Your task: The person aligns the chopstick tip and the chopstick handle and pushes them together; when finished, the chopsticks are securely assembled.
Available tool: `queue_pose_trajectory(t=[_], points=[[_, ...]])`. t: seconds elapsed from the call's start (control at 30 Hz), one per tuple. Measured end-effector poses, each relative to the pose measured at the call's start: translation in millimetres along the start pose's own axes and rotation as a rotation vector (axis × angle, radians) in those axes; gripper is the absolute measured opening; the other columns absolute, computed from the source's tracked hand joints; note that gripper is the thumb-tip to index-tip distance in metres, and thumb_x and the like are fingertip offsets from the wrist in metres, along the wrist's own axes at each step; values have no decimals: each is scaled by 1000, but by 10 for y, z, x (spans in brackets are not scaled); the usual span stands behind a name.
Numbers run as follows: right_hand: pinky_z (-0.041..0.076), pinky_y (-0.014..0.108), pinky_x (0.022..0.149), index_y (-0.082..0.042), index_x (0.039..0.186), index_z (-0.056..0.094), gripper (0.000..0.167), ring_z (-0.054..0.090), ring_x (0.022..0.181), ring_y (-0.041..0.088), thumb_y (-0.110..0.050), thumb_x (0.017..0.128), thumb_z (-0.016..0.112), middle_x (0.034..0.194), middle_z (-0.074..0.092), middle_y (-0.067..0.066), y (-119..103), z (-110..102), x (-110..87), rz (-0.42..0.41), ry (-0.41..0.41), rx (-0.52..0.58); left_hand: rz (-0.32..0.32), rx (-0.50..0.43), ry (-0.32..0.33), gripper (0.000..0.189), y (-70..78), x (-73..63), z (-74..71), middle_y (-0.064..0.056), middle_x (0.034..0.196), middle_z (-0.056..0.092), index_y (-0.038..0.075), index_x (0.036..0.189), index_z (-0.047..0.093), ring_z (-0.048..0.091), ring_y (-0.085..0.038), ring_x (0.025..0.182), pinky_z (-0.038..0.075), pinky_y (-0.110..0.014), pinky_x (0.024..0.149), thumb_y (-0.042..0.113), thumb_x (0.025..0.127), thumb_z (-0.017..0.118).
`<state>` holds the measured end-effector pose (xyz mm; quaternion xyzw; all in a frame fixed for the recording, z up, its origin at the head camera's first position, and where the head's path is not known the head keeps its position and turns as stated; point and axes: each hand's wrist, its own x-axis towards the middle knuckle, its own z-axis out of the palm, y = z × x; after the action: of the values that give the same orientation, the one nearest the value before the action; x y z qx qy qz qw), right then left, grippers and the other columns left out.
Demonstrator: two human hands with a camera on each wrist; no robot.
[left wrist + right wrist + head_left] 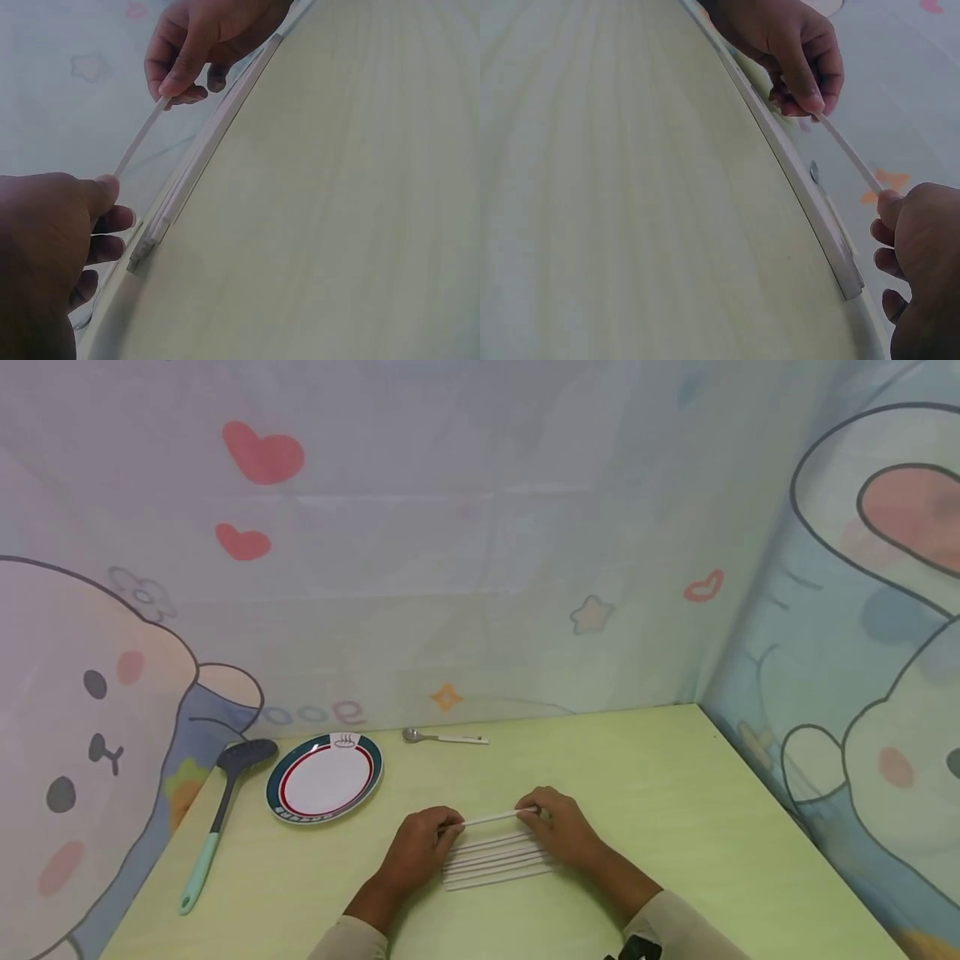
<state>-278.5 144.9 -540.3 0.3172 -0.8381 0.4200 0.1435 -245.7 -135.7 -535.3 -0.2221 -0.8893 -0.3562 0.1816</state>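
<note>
A thin white stick [491,818] is pinched at one end by my left hand [420,850] and at the other by my right hand [562,831]. Both wrist views show the held stick [141,141] raised above the tabletop, between thumb and fingers of each hand. Just nearer to me than the hands lie several similar thin sticks [495,861], side by side and roughly parallel on the table. My hands partly cover the ends of some of them. In the right wrist view the lying sticks [795,176] appear edge-on as a low pale strip.
A white plate [326,777] with a dark green rim stands at the back left. Beside it lies a black slotted turner [225,797] with a mint handle. A small spoon [442,738] lies near the back edge of the pale table [675,793], before a cartoon-printed cloth [465,543].
</note>
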Motion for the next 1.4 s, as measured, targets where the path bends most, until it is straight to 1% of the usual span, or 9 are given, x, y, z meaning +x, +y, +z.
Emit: queue_pose_trajectory(t=[0.13,0.33,0.6,0.7,0.83,0.9,1.13,1.3,1.4], points=[[55,31,88,-13,110,76,8,64,100,14,-8,103,74,105,74,-1,45,-27,11,9,-5,6,-14,14,-2,5,-35,21,8,-3,96,81,9,101,81,77,-18,90,62,-35,82,5,97,80],[54,37,98,-19,108,78,9,64,111,18,-12,104,74,110,74,-7,114,-27,-2,89,-10,10,-57,3,-12,7,-115,19,26,3,91,78,13,94,80,72,-14,89,59,-33,84,7,96,83],[52,39,103,-19,106,78,9,61,115,19,-12,105,72,112,71,-7,158,-10,-22,160,-48,29,-11,34,-28,12,-159,-14,33,6,95,71,17,88,78,67,-18,97,55,-42,90,8,94,84],[51,43,105,-20,105,79,10,60,118,20,-13,105,73,114,69,-6,151,-10,-27,192,-74,27,-29,37,-44,11,-151,-28,30,6,96,69,16,89,78,65,-19,97,52,-42,88,9,95,83],[51,46,106,-21,104,80,10,59,120,22,-14,105,73,116,68,-5,160,-7,-26,199,-91,17,-66,22,-61,11,-132,-28,14,5,96,67,16,89,79,63,-20,97,51,-40,87,9,96,82],[51,46,105,-22,103,80,10,59,119,21,-15,105,73,116,68,-5,170,-5,-28,195,-95,8,-68,21,-64,10,-125,-23,8,4,97,67,16,89,79,62,-21,97,50,-40,87,9,96,82],[50,45,104,-23,102,80,11,57,119,19,-15,105,73,116,67,-6,171,2,-37,202,-119,-24,-118,6,-88,8,-111,-18,5,5,100,67,16,91,78,62,-20,100,51,-42,92,12,98,80],[50,46,105,-23,102,80,12,57,119,20,-15,105,73,117,66,-7,161,-15,-44,209,-122,-38,-107,-6,-96,8,-114,-13,19,5,101,67,17,91,79,61,-20,100,50,-44,93,13,98,80],[49,50,105,-22,102,81,9,57,119,22,-16,104,74,117,67,-4,167,-22,-43,190,-126,-25,-92,1,-108,6,-119,-22,20,4,102,67,19,92,79,61,-20,102,49,-46,94,18,98,80]])
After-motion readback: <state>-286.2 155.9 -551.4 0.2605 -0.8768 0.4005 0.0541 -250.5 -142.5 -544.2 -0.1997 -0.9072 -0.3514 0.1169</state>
